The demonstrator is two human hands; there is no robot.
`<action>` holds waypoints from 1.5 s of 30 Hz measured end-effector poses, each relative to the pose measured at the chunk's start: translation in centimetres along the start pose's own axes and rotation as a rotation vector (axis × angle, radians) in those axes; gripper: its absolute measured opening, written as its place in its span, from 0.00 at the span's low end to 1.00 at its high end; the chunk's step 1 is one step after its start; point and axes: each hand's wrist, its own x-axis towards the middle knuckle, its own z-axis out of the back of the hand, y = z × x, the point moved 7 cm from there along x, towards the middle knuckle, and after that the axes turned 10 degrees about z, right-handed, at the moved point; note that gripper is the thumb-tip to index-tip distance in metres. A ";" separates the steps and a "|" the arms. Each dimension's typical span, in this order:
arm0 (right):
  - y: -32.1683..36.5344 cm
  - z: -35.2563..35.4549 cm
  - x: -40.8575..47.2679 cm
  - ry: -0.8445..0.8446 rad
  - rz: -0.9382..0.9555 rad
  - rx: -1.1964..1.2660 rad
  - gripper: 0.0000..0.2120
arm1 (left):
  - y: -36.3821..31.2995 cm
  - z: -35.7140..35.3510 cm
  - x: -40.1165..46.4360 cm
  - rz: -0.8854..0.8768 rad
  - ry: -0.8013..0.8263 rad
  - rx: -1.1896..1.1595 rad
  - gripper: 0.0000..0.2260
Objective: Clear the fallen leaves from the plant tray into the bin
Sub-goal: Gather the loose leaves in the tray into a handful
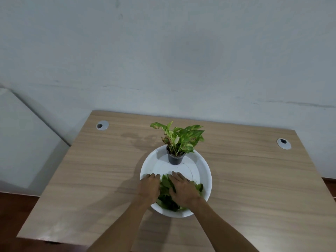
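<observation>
A round white plant tray [204,166] lies on the wooden table. A small potted plant [175,156] in a black pot stands at its far side. A heap of green fallen leaves [166,199] fills the tray's near half. My left hand [149,188] rests palm down on the left side of the heap, fingers curled over the leaves. My right hand [182,190] lies flat on the right side, fingers spread across the leaves. Both hands press on the heap; whether either one grips leaves is hidden beneath the palms. No bin is in view.
The wooden table [94,171] has two grey cable grommets, one at the back left [102,125] and one at the back right [283,143]. A pale wall rises right behind the table. Dark floor shows at the lower left.
</observation>
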 end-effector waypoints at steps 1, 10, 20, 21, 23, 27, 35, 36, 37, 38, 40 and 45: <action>0.6 -0.5 -0.2 0.008 0.008 0.014 0.27 | -0.2 -0.4 -0.4 -0.006 0.009 0.016 0.16; 1.3 2.7 -3.7 -0.255 0.050 0.011 0.18 | -0.3 0.8 -2.3 -0.060 -0.052 -0.140 0.11; -4.0 1.1 -5.1 -0.014 -0.265 0.000 0.23 | -1.6 -1.4 -1.8 -0.003 0.054 -0.098 0.14; -3.6 0.9 -5.2 -0.022 -0.247 -0.013 0.22 | -1.8 -1.5 -1.9 0.000 0.073 -0.110 0.15; -2.8 0.3 -5.5 -0.011 -0.235 -0.007 0.20 | -2.0 -1.7 -2.1 -0.007 0.126 -0.138 0.16; -0.8 0.5 -6.1 -0.008 -0.219 0.006 0.16 | -2.8 -0.6 -2.4 -0.081 0.154 -0.102 0.10; -2.7 2.9 -4.1 -0.032 -0.374 -0.117 0.26 | -1.8 0.3 -1.0 -0.075 0.069 -0.053 0.21; -3.2 2.8 -4.2 0.005 -0.422 -0.164 0.25 | -1.6 -0.2 -0.9 -0.067 0.089 -0.035 0.20; -3.2 2.7 -4.3 0.043 -0.443 -0.230 0.24 | -1.6 -0.7 -1.0 -0.061 0.102 -0.024 0.18; -2.9 2.6 -4.3 0.088 -0.443 -0.291 0.22 | -1.6 -1.1 -1.1 -0.056 0.110 -0.024 0.16; -1.8 2.2 -4.3 0.149 -0.425 -0.328 0.17 | -1.7 -1.7 -1.5 -0.052 0.117 -0.053 0.14; -1.3 2.2 -3.9 0.085 -0.438 -0.141 0.08 | -2.1 -1.4 -2.1 -0.044 0.131 -0.099 0.14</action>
